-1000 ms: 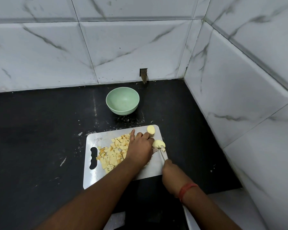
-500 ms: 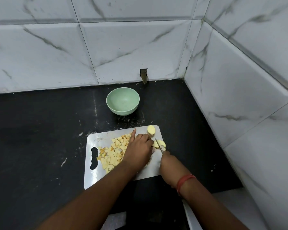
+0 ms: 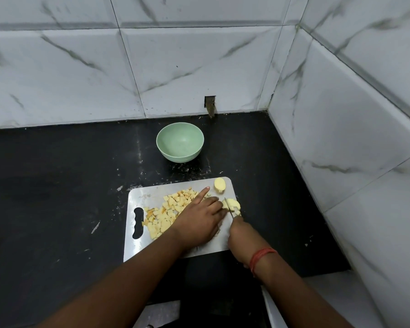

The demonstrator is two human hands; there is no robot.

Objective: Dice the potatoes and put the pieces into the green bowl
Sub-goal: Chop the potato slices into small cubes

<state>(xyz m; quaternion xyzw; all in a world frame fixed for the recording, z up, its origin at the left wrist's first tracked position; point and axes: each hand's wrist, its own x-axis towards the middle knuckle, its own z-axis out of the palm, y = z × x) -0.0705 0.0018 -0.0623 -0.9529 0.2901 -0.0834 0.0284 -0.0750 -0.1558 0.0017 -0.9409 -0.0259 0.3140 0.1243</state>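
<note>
at the right edge of the steel cutting board (image 3: 137,197), both hands are on 1 pale potato piece (image 3: 233,205). the left hand (image 3: 199,221) lies knuckles-up, its middle fingers curled down against the near-left side of the piece to pin it, while the index finger (image 3: 202,194) sticks out straight toward the far edge. the right hand (image 3: 243,235) is closed round a knife handle, which it hides; the thin blade of the knife (image 3: 229,207) stands in the piece just beside the left fingertips.

to do this cut well, i judge the blade should go straight down and stay off the knuckles, with the pinning fingertips tucked back as each slice comes away. the straight index finger would be safer curled in too. the piece sits very near the board's right rim, so a sideways push could roll bits onto the black desk (image 3: 57,185); sliding it toward the middle first would help.

left of the hands lies a heap of diced potato (image 3: 166,214), partly under the left wrist. 1 more uncut half potato (image 3: 220,184) rests at the board's far right corner. beyond the board, apart from it, the green bowl (image 3: 180,142) stands on the desk with nothing visible inside, so all the moving of pieces is yet to do.
</note>
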